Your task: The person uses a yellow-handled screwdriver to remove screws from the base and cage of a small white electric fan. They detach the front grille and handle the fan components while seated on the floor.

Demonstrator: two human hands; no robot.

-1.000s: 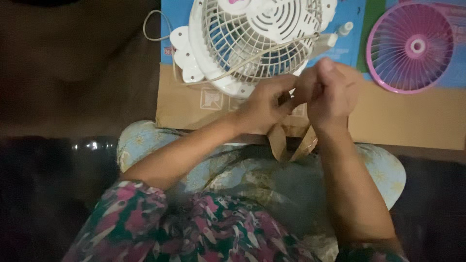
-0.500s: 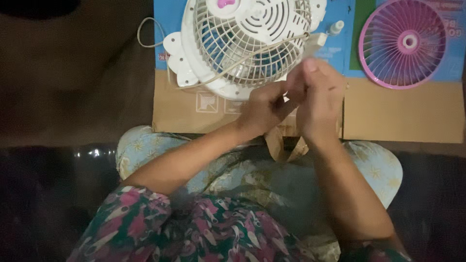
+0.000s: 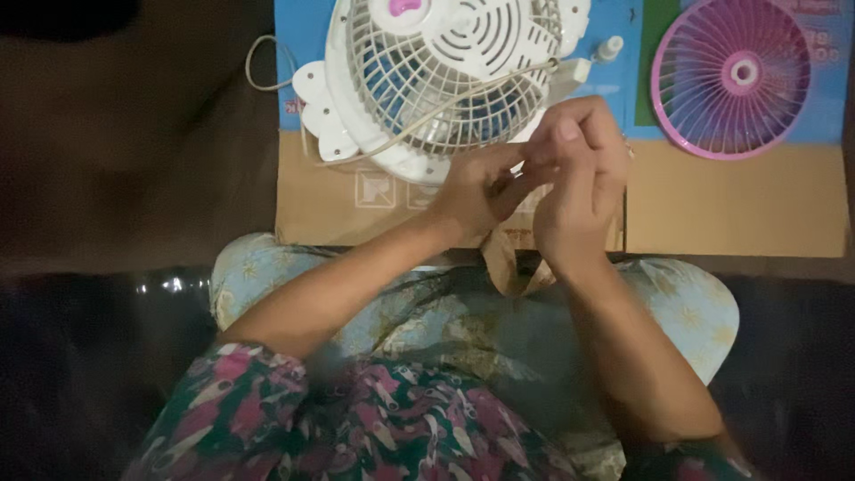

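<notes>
Head view: the left hand (image 3: 476,190) and right hand (image 3: 574,183) meet at frame centre, fingers pinched on a strip of brown tape (image 3: 508,263); its long axis hangs down toward the lap; both hands equally near; the white fan (image 3: 427,80) lies just above them on cardboard (image 3: 739,205); a pink grille (image 3: 730,76) sits upper right.

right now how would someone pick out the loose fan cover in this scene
Start at the flat brown cardboard sheet lying in front of the person. At its far right corner, partly on blue printed packaging, lies the round pink plastic fan grille. Unlike the white caged fan to its left, it is flat, pink and lies alone.
</notes>
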